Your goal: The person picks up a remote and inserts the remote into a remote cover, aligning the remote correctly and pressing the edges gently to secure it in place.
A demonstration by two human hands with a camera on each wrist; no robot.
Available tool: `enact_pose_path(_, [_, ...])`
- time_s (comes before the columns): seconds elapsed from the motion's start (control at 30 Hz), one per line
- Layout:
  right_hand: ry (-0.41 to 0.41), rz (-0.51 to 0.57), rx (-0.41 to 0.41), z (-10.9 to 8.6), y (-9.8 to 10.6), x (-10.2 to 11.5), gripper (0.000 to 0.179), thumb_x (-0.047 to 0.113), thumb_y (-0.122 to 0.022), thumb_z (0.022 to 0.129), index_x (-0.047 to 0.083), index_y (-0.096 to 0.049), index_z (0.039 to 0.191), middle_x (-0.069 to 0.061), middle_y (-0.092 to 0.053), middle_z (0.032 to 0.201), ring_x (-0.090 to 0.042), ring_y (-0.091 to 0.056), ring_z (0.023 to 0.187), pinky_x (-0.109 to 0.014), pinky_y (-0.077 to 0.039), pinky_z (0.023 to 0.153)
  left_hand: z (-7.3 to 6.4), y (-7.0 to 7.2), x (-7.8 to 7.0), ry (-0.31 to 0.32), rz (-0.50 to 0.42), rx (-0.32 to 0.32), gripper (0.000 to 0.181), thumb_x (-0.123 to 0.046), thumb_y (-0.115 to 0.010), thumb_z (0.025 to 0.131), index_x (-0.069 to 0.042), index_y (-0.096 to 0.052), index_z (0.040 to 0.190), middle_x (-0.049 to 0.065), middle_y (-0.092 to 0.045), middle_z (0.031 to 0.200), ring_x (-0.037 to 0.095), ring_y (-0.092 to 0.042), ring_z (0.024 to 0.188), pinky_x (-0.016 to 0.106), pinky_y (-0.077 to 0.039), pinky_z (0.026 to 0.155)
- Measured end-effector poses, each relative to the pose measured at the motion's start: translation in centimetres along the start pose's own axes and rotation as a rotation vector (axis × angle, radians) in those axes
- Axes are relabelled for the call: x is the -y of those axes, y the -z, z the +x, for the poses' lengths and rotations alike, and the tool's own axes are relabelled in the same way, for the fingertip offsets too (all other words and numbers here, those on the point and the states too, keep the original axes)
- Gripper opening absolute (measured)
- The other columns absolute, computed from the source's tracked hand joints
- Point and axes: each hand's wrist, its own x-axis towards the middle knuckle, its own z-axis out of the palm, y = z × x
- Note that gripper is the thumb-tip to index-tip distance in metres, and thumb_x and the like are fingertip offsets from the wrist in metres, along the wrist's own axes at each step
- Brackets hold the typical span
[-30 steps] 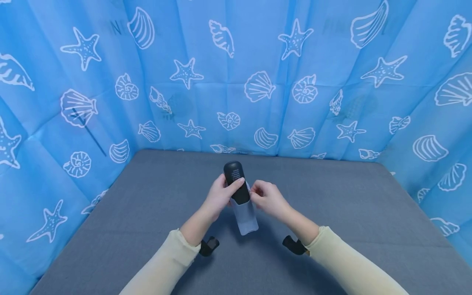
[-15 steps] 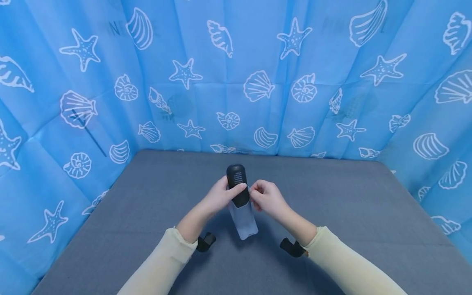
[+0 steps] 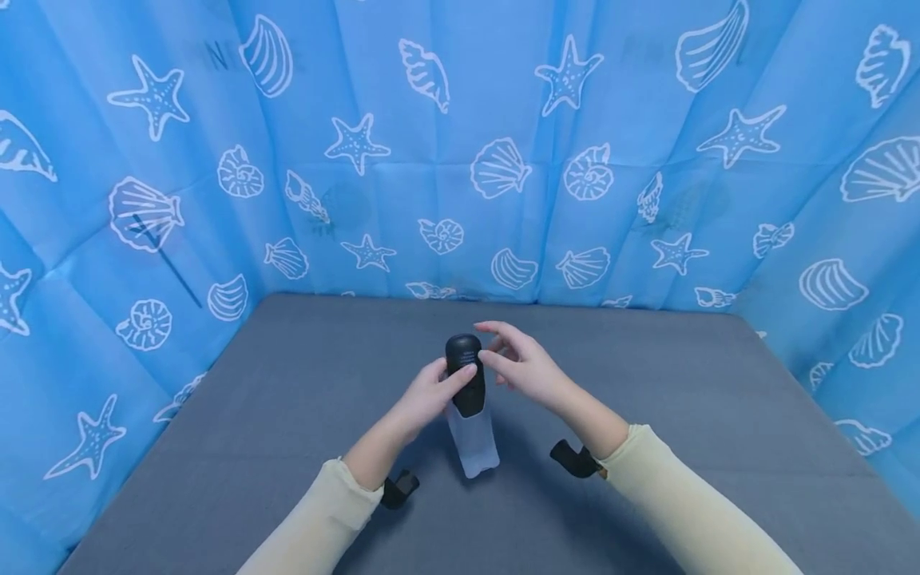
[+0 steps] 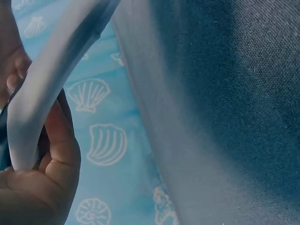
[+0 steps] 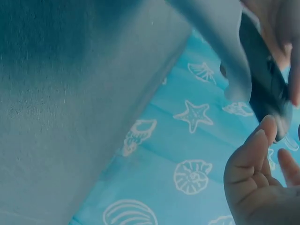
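A slim black device with a rounded end (image 3: 470, 393), shaped like a remote control with small pale print, stands partly inside a soft light-grey sleeve (image 3: 474, 447). My left hand (image 3: 422, 399) grips it at the sleeve's mouth, thumb across the black face. In the left wrist view the pale sleeve (image 4: 51, 70) runs past the curled fingers. My right hand (image 3: 530, 369) is at the device's upper end, fingers spread and thumb tip at its right edge. The right wrist view has those fingertips right at the end of the black device (image 5: 265, 77), with the sleeve's edge beside it.
A grey cloth-covered table (image 3: 323, 359) lies below the hands. Blue curtains (image 3: 402, 200) with white shells and starfish stand behind and at both sides. Black wrist mounts (image 3: 573, 458) stick out by both cuffs.
My right hand has left the sleeve's upper edge and moved up to the device's rounded end, its fingers spreading. Device, sleeve and left hand have come slightly nearer to me.
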Motion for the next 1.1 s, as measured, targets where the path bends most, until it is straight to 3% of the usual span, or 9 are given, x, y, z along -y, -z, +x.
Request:
enact_pose_path(0.17, [0.041,-0.038,0.022,0.4,0.4,0.0,0.043,0.013,-0.056,0.099,0.002,-0.048,0.14,-0.015,-0.057,0.101,-0.025,-0.054,0.072,-0.036,-0.047,0.065,-0.4,-0.1,-0.5,-0.011,0.004,-0.023,0.071,-0.055,-0.021,0.103,0.002,-0.055,0.127,0.009,-0.052,0.087,0.018,-0.045,0.068,0.032,-0.04,0.062])
enact_pose_path(0.23, [0.044,-0.038,0.032,0.4,0.5,0.0,0.042,0.012,-0.056,0.099,0.001,-0.049,0.139,-0.014,-0.057,0.098,-0.024,-0.053,0.071,-0.036,-0.047,0.065,-0.5,-0.1,-0.7,-0.011,-0.004,-0.032,0.077,-0.058,-0.013,0.102,0.003,-0.055,0.126,0.009,-0.049,0.089,0.019,-0.045,0.069,0.033,-0.04,0.063])
enact_pose_path(0.47, [0.059,-0.044,0.058,0.6,0.3,0.2,0.041,0.01,-0.057,0.098,0.001,-0.05,0.138,-0.012,-0.059,0.095,-0.024,-0.054,0.072,-0.039,-0.048,0.067,-0.4,0.2,-0.9,0.021,-0.045,-0.053,0.085,-0.066,-0.014,0.098,0.003,-0.052,0.13,0.016,-0.056,0.102,0.021,-0.057,0.076,0.031,-0.047,0.059])
enact_pose_path(0.77, [0.032,-0.067,0.126,0.8,-0.3,0.8,0.04,0.009,-0.056,0.099,0.002,-0.051,0.138,-0.01,-0.058,0.092,-0.023,-0.054,0.078,-0.043,-0.051,0.073,-0.5,0.9,-1.4,0.023,-0.137,0.053,0.101,-0.076,-0.005,0.089,0.002,-0.05,0.134,0.02,-0.067,0.102,0.021,-0.066,0.076,0.028,-0.051,0.058])
enact_pose_path(0.93, [0.037,-0.083,0.115,0.6,-0.4,0.5,0.041,0.01,-0.055,0.099,0.004,-0.05,0.14,-0.01,-0.058,0.094,-0.021,-0.052,0.075,-0.04,-0.048,0.07,-0.5,0.7,-1.5,0.041,-0.135,0.031,0.089,-0.07,-0.015,0.096,0.003,-0.051,0.132,0.018,-0.067,0.097,0.019,-0.065,0.073,0.029,-0.052,0.06])
enact_pose_path(1.1, [0.015,-0.066,0.024,0.0,-0.6,-0.1,0.039,0.012,-0.056,0.099,0.001,-0.05,0.137,-0.011,-0.058,0.095,-0.02,-0.054,0.072,-0.032,-0.048,0.066,-0.3,0.4,-1.4,0.043,-0.111,-0.045,0.051,-0.041,-0.048,0.101,0.004,-0.058,0.123,0.013,-0.068,0.1,0.015,-0.061,0.075,0.031,-0.049,0.064])
